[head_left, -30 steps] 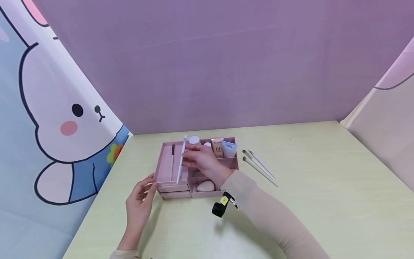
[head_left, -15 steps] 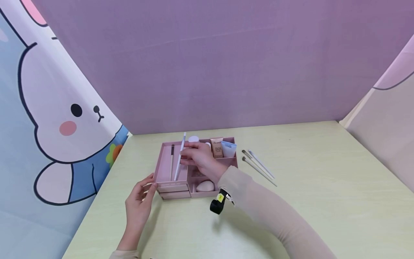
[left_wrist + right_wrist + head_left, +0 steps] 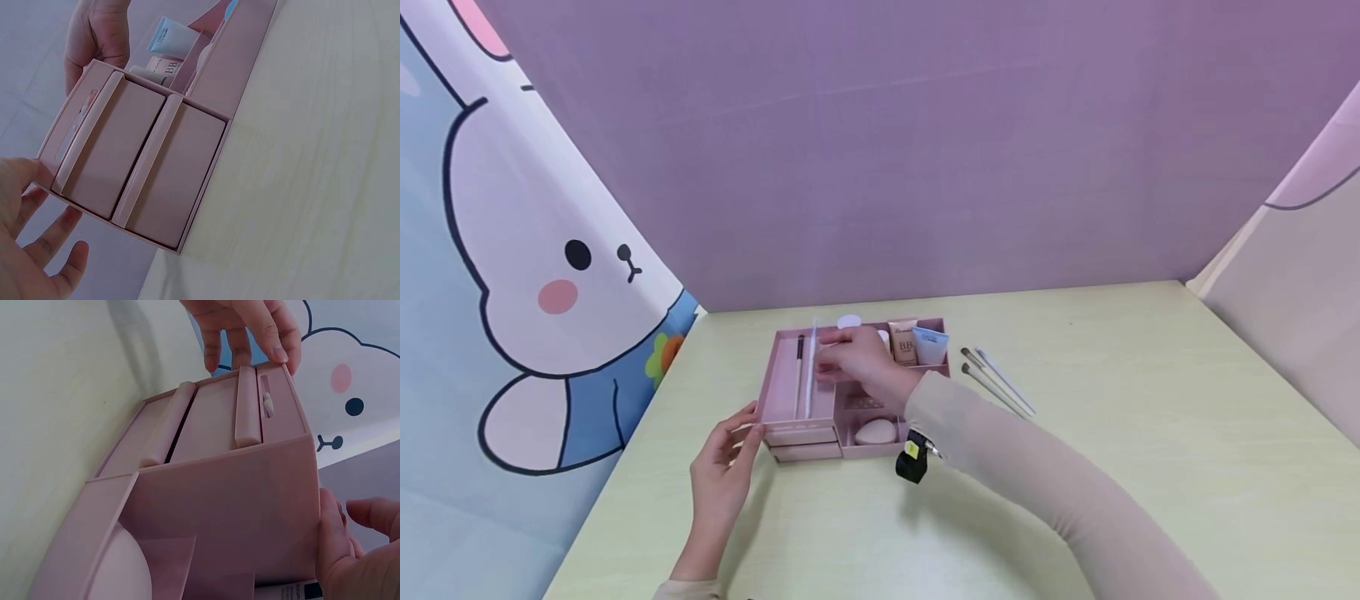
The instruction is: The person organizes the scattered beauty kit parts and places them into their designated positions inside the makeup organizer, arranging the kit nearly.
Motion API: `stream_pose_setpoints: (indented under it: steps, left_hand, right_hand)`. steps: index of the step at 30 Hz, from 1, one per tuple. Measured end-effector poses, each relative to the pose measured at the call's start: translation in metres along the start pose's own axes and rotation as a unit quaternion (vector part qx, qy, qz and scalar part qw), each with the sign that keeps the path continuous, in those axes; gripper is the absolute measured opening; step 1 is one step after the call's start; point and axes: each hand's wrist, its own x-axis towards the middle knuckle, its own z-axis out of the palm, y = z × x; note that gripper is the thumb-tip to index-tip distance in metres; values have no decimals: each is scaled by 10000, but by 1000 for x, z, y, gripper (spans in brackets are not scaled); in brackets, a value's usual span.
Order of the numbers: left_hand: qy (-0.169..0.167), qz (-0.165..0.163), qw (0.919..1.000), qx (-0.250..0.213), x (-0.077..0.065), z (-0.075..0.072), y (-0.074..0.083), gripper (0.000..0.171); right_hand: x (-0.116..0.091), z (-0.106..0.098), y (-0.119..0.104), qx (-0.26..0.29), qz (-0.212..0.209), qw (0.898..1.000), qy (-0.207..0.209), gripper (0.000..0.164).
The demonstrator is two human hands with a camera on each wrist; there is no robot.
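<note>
White brush point(image 3: 809, 387) is in the top tray point(image 3: 783, 375) of the pink organizer point(image 3: 805, 452), beside a dark-tipped brush point(image 3: 799, 375). My right hand point(image 3: 859, 360) is at it, partly blocking the compartments; I can't tell whether I'm pinching. My left hand point(image 3: 724, 457) touches the front corner, fingers spread. Behind stand a "BB" tube point(image 3: 904, 343) and a blue tube point(image 3: 932, 346); a sponge point(image 3: 877, 432) lies in front. Three brushes point(image 3: 1007, 382) lie right.

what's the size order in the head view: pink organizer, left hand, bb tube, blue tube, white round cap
1. pink organizer
2. left hand
3. bb tube and blue tube, too alike to rank
4. white round cap, partly hidden
</note>
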Motion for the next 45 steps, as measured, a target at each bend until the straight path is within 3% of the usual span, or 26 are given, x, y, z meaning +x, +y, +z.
stream_pose_setpoints:
  steps: [11, 26, 45]
  left_hand:
    - [31, 31, 10000, 5, 1, 1, -1, 18]
    - [31, 0, 10000, -20, 1, 1, -1, 17]
    - [18, -44, 10000, -11, 2, 2, -2, 18]
  right_hand:
    - [2, -2, -2, 82, 155, 9998, -94, 34]
    - [-6, -9, 0, 299, -100, 9978, -579, 34]
    - [-33, -51, 0, -58, -350, 9956, -868, 39]
